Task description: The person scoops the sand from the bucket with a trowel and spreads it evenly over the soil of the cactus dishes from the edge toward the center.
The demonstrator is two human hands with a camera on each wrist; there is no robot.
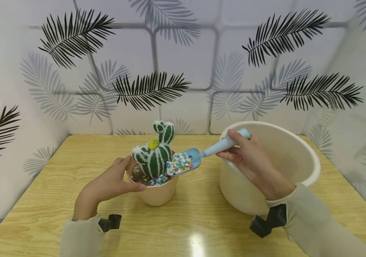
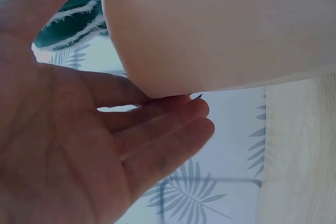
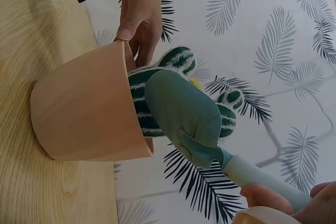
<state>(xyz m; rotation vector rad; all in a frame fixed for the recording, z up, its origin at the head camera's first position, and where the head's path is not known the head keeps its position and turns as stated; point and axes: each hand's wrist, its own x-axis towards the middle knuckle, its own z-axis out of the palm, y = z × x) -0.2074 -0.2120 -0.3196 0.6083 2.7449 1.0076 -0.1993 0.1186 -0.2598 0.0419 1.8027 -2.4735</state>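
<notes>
A peach flower pot (image 1: 157, 197) stands on the table with a green, white-fringed toy cactus (image 1: 154, 162) in it, a yellow flower on its top. My left hand (image 1: 109, 184) holds the pot's left side, thumb at the near rim. In the left wrist view its fingers lie against the pot wall (image 2: 220, 30). With my right hand (image 1: 255, 162) I grip the handle of a blue trowel (image 1: 223, 145). Its scoop, heaped with colorful pebbles (image 1: 179, 165), is over the pot's right rim. More pebbles (image 1: 159, 180) lie at the cactus base. The right wrist view shows the scoop's underside (image 3: 184, 111).
A large cream bucket (image 1: 239, 192) stands at the right, under my right hand and forearm. The wooden table (image 1: 183, 228) reaches back to a wall covering (image 1: 186, 57) printed with leaves. Each wrist carries a small black camera (image 1: 110, 223).
</notes>
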